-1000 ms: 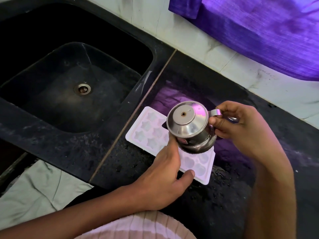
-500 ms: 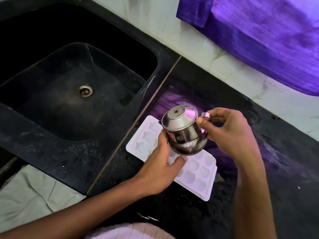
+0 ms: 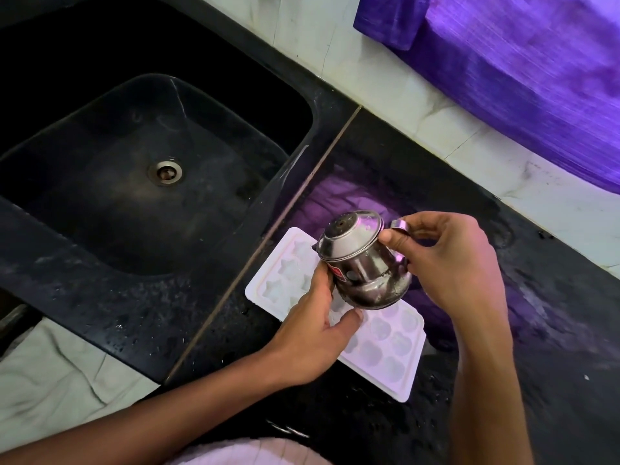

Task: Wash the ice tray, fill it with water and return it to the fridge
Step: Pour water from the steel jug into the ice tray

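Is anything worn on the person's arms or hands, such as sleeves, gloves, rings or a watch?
Nothing is worn on them. Both forearms are bare as far as the picture shows, with no sleeves. The left hand and the right hand have no gloves, and I see no rings, watch or bracelet.

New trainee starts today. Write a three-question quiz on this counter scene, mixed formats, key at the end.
1. True or false: the ice tray lies inside the sink.
2. Which hand holds the steel jug by its handle? A) left hand B) right hand
3. Fill in: the jug is tilted over the tray's ____-shaped moulds.

Key: 1 false, it lies on the black counter beside the sink. 2 B; the left hand rests on the tray, touching the jug. 3 star.
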Available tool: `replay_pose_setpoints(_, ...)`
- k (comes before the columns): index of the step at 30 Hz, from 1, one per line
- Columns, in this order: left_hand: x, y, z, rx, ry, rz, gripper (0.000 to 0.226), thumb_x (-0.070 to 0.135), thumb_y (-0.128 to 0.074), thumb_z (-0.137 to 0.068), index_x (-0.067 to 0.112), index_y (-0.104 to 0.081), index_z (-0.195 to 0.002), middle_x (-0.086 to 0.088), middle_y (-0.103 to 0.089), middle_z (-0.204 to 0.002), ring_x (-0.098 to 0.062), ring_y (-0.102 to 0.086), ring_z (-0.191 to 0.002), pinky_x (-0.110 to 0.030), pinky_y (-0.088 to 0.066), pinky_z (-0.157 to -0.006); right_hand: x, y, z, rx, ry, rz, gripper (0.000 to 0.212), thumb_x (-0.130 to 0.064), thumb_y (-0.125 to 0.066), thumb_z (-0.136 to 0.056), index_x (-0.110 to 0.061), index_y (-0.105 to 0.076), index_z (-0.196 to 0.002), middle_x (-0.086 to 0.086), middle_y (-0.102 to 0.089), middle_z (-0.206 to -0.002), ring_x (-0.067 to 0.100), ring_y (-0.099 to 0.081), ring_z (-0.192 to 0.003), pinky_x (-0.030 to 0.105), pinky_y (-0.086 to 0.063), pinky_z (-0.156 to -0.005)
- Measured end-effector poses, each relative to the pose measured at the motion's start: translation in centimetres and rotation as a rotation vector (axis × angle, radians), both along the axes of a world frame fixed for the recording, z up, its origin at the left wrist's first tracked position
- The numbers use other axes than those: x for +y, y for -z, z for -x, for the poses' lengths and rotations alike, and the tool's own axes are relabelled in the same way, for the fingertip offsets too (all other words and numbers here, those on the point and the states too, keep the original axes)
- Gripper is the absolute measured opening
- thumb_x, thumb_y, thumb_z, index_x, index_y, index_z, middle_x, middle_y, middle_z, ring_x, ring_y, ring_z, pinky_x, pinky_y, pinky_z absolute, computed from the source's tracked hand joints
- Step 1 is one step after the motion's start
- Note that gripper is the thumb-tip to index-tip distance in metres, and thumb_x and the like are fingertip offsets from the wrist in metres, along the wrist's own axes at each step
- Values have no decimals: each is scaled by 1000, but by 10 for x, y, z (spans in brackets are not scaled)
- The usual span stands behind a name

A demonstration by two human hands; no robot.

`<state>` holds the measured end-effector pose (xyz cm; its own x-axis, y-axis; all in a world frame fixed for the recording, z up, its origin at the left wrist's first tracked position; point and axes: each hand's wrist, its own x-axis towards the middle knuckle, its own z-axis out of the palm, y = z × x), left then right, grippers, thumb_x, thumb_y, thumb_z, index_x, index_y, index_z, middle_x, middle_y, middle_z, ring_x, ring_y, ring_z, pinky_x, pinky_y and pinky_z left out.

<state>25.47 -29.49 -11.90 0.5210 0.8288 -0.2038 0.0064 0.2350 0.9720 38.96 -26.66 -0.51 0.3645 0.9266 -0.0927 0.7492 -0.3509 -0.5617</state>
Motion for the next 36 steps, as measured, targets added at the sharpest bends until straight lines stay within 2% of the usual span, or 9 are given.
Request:
replay_pose_setpoints(3, 1, 1, -2, 0, -7, 5, 63, 47, -55, -72, 62, -25, -125, 45, -46, -124, 0, -49, -115, -40, -39, -109, 1, 1, 0, -7, 16, -6, 13, -38, -74, -74, -27, -71, -79, -6, -70, -78, 16, -65, -73, 37, -54, -74)
replay_pose_setpoints(6, 2, 3, -3, -18, -14, 24, 63, 34, -58, -78, 49, -28, -131, 38, -47, -129, 6, -42, -128, -37, -37, -110, 1, 2, -1, -11, 22, -10, 12, -38, -74, -76, -27, -71, -80, -6, -70, -78, 16, -65, -73, 38, -54, -74)
replay_pose_setpoints(10, 4, 5, -3, -24, -20, 51, 63, 27, -57, -81, 40, -29, -136, 30, -49, -133, 2, -40, -132, -39, -36, -111, 2, 3, 0, -13, 23, -18, 11, -37, -73, -77, -26, -71, -80, -5, -70, -78, 16, -65, -73, 39, -54, -75)
replay_pose_setpoints(15, 3, 6, -5, -17, -39, 52, 64, 24, -57, -80, 38, -30, -137, 26, -52, -131, 2, -44, -129, -38, -35, -112, 1, 3, 2, -10, 27, -24, 10, -35, -73, -78, -26, -71, -81, -5, -71, -79, 13, -65, -76, 37, -53, -77)
replay_pose_setpoints(23, 1, 5, -3, 10, -18, 14, 61, 29, -56, -80, 49, -28, -131, 40, -48, -124, 9, -42, -125, -28, -36, -107, -3, 3, 4, 48, 33, -79, 7, -28, -74, -78, -22, -73, -80, -6, -70, -74, 14, -65, -76, 39, -54, -77)
replay_pose_setpoints(27, -1, 3, -3, 7, -30, -25, 73, 41, -56, -75, 43, -24, -141, 33, -51, -126, -6, -51, -122, -37, -40, -108, -9, 3, 5, 116, 45, -123, 3, -25, -74, -78, -23, -71, -77, -8, -69, -71, 14, -65, -73, 41, -54, -78)
replay_pose_setpoints(31, -4, 1, -1, 10, -28, -48, 77, 34, -56, -79, 46, -17, -144, 34, -49, -128, 3, -48, -121, -36, -37, -109, -16, 5, 3, 189, 63, -159, 5, -23, -75, -77, -25, -71, -79, -6, -69, -72, 16, -63, -69, 46, -55, -78)
replay_pose_setpoints(36, -8, -3, 1, 9, -35, -73, 82, 40, -54, -76, 47, -10, -145, 36, -45, -132, 2, -43, -128, -37, -34, -112, -19, 6, 3, 235, 56, -176, 9, -24, -75, -76, -30, -70, -80, -7, -69, -74, 16, -63, -71, 47, -56, -80)
